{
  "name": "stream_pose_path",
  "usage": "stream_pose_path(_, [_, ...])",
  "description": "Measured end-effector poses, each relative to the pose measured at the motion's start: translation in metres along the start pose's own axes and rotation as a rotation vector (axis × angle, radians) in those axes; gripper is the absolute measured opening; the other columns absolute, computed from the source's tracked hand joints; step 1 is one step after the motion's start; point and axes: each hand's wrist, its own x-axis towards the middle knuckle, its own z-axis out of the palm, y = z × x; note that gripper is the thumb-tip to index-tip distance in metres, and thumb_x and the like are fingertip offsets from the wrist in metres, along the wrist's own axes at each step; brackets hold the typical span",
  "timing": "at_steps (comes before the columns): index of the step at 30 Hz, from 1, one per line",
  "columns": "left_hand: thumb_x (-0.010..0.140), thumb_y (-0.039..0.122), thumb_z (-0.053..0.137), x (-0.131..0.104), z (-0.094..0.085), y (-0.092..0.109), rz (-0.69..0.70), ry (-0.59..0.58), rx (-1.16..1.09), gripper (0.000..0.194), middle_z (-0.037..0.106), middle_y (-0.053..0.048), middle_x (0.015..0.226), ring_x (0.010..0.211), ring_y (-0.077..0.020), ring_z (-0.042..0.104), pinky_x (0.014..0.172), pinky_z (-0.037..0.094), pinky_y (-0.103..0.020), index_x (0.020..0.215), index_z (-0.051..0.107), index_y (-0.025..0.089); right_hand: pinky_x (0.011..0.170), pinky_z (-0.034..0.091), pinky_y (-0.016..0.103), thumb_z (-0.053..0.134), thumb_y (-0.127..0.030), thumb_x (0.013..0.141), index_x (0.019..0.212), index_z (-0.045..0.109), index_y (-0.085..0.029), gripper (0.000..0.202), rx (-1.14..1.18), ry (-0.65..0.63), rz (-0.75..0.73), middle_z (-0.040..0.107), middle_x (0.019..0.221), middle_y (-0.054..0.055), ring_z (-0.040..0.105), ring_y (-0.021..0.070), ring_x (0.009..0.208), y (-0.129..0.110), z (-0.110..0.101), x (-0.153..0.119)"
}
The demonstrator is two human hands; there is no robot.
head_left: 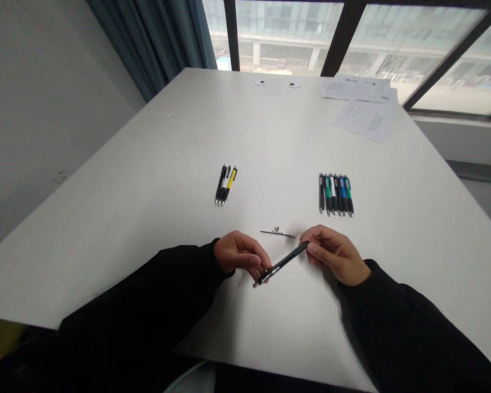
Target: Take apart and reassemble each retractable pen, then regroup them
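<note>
A black pen (284,262) is held at a slant above the table between my two hands. The fingers of my left hand (242,255) close around its lower, silver-ended part. My right hand (333,255) pinches the upper end between thumb and fingers. Just beyond the pen, a thin dark refill (284,234) lies on the table, with a small metallic piece (276,228) beside it, too small to make out exactly.
Three pens (226,185), black, white and yellow, lie side by side ahead on the left of the white table (155,180). A row of several pens (336,195) lies ahead right. Printed papers (362,112) and two white ovals with dark spots (294,85) are near the windows.
</note>
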Motion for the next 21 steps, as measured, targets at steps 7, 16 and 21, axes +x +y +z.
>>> stream_pose_path(7, [0.065, 0.033, 0.084, 0.038, 0.032, -0.016, -0.253, -0.148, -0.258, 0.045, 0.072, -0.008, 0.079, 0.062, -0.0184, 0.071, 0.056, 0.057, -0.026, 0.098, 0.062, 0.011, 0.053, 0.037, 0.025, 0.063, -0.031, 0.087, 0.098, 0.061, -0.018, 0.017, 0.012, -0.072, 0.026, 0.051, 0.071, -0.001, 0.046, 0.0108, 0.058, -0.005, 0.003, 0.006])
stream_pose_path(16, [0.062, 0.025, 0.087, 0.037, 0.032, -0.017, -0.202, -0.14, -0.281, 0.031, 0.073, -0.011, 0.082, 0.079, -0.0217, 0.073, 0.072, 0.06, -0.032, 0.081, 0.069, 0.008, 0.065, 0.049, 0.032, 0.063, -0.022, 0.084, 0.105, 0.067, -0.02, 0.021, -0.632, 0.118, -0.33, 0.057, 0.102, 0.009, 0.055, 0.0159, 0.073, -0.008, 0.008, 0.011])
stream_pose_path(21, [0.059, 0.029, 0.088, 0.034, 0.029, -0.019, -0.208, -0.166, -0.237, 0.033, 0.072, -0.011, 0.078, 0.076, -0.0217, 0.071, 0.073, 0.06, -0.035, 0.081, 0.075, 0.008, 0.075, 0.052, 0.036, 0.063, -0.028, 0.086, 0.107, 0.068, -0.022, 0.023, -0.834, 0.104, -0.282, 0.06, 0.104, 0.01, 0.061, 0.0205, 0.083, -0.003, 0.019, 0.01])
